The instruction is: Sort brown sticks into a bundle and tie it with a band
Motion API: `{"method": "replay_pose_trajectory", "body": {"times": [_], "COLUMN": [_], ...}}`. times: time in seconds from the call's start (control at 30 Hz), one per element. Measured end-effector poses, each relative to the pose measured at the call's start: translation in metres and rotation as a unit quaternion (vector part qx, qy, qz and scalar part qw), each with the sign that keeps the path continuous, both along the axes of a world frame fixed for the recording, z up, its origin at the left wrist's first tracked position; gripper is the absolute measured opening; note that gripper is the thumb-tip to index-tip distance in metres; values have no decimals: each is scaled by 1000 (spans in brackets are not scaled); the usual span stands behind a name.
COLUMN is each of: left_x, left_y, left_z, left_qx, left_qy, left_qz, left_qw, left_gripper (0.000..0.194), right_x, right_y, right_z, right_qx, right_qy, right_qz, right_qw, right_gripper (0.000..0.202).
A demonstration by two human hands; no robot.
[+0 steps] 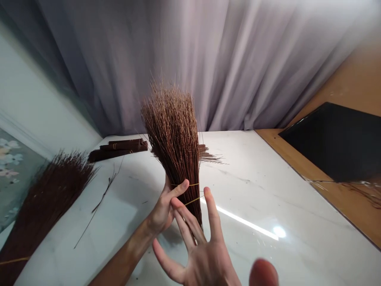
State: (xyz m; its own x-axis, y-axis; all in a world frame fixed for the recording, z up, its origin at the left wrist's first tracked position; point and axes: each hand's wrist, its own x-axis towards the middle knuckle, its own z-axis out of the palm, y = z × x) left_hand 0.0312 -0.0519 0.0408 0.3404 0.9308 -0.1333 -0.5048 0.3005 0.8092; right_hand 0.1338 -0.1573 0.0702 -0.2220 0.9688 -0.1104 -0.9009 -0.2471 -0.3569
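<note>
A bundle of thin brown sticks [174, 131] stands upright over the white marble table [256, 186], its tips fanned out at the top. My left hand [165, 206] grips the bundle low down, where two yellow rubber bands [192, 193] wrap it. My right hand [199, 246] is open in front of the bundle's base, fingers spread, with the fingertips touching or nearly touching the lower band.
A larger heap of brown sticks [44, 198] lies at the table's left edge. Short tied bundles [119, 147] lie at the back, with loose sticks [102, 194] beside them. A grey curtain [208, 59] hangs behind. A dark panel [336, 139] rests on the wooden surface [351, 202] at right.
</note>
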Motion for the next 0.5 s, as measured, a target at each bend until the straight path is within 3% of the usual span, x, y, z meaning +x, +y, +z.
{"method": "replay_pose_trajectory", "body": {"times": [0.1,0.33,0.43,0.5], "left_x": [2,6,9,10], "left_y": [2,1,-3,-4], "left_z": [-1,-7,-6,-6], "left_qx": [-22,-10,-15,-12], "left_qy": [-12,-22,-15,1], "left_qz": [-3,-19,-18,-13], "left_qw": [1000,1000,1000,1000], "left_gripper": [53,52,49,49], "right_x": [4,24,34,40], "right_y": [10,18,11,7], "right_z": [6,10,5,-4], "right_qx": [-34,-86,-69,-49], "right_qy": [23,-82,-205,-358], "right_qz": [6,29,5,-45], "right_qw": [999,992,976,931], "right_gripper": [120,89,78,63]}}
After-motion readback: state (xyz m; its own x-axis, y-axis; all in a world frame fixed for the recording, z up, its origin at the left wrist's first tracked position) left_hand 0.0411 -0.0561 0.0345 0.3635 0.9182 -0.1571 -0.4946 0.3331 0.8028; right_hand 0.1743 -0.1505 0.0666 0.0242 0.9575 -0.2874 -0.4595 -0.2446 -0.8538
